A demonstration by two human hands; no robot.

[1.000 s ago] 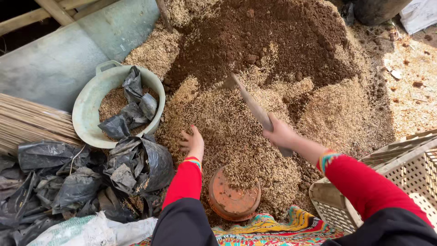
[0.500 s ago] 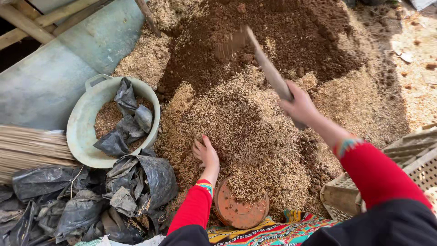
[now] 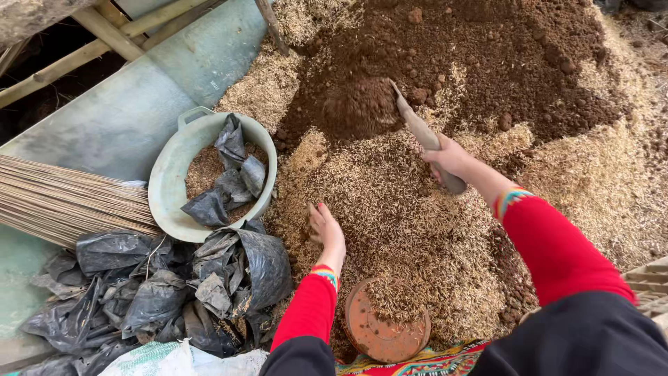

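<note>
Our right hand (image 3: 449, 161) is clamped on the handle of a narrow grey trowel (image 3: 417, 129), its blade loaded with dark brown soil (image 3: 358, 108). Our left hand (image 3: 327, 231), fingers loosely together, presses into the pale rice-husk heap (image 3: 396, 216). A round terracotta dish (image 3: 379, 334) lies below this heap; a pale green plastic basin (image 3: 170, 181) sits left of it.

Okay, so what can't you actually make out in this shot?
- Trowel blade: head view, buried under dark soil.
- Green basin bottom: covered by black bags and husks.
- Right hand grip: fingers curl under, hidden.
- Clay pot: partly buried in husk mix.
</note>
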